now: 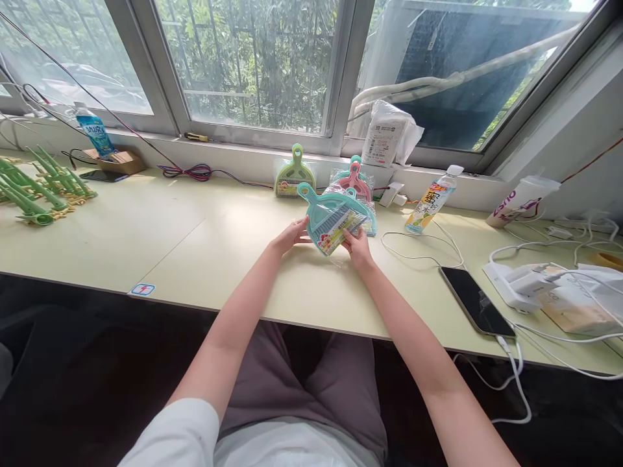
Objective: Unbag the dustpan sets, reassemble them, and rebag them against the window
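Between my two hands, a teal mini dustpan and brush set (335,217) in clear plastic wrap is held tilted above the table, its label facing me. My left hand (293,236) grips its left edge, fingers partly behind it. My right hand (357,249) pinches the lower right side near the label. Behind it, a green dustpan set (295,178) leans against the wall below the window. A pink dustpan set (357,181) stands to its right, with another teal one partly hidden around it.
On the right are a drink bottle (433,200), a phone (477,302) with a charging cable, a white cup (523,200) and a power strip (518,287). Green plastic pieces (36,185) lie far left. A blue bottle (95,131) stands by a cardboard box (121,161). A wrapped package (387,135) rests on the sill.
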The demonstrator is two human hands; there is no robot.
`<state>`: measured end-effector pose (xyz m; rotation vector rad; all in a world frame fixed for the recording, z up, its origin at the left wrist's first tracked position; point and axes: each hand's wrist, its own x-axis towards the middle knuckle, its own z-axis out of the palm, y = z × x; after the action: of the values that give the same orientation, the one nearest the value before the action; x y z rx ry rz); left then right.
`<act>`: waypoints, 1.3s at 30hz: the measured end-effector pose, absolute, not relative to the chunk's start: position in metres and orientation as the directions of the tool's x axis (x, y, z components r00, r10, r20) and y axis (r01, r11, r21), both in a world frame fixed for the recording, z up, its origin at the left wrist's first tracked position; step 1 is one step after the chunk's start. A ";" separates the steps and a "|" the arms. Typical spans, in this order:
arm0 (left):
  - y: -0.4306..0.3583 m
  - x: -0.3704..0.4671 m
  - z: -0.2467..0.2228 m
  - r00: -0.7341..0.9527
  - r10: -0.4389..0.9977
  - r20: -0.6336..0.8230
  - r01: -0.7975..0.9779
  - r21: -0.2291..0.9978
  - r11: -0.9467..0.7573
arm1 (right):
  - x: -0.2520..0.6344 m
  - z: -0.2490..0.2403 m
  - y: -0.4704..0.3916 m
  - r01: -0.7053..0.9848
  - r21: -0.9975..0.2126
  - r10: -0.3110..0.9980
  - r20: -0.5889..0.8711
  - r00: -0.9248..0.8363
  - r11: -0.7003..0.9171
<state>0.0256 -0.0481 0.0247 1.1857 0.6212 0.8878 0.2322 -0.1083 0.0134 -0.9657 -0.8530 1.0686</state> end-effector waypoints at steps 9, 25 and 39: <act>-0.025 0.011 0.018 0.052 0.998 -0.042 -0.379 0.924 0.059 | 0.241 0.018 -0.109 -0.300 -0.938 0.967 0.107 0.230 0.175; -0.023 -0.005 0.022 0.057 0.978 -0.200 -0.410 0.889 0.206 | 0.255 0.005 -0.098 -0.372 -0.896 0.908 0.076 0.413 0.244; -0.040 0.034 0.008 0.321 0.943 -0.087 -0.235 0.957 0.168 | 0.244 0.012 -0.103 -0.078 -0.997 0.987 -0.018 0.158 -0.006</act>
<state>0.0343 -0.0400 0.0079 1.0579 0.8539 1.0021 0.2440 -0.1025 0.0124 -1.2323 -1.0300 1.1355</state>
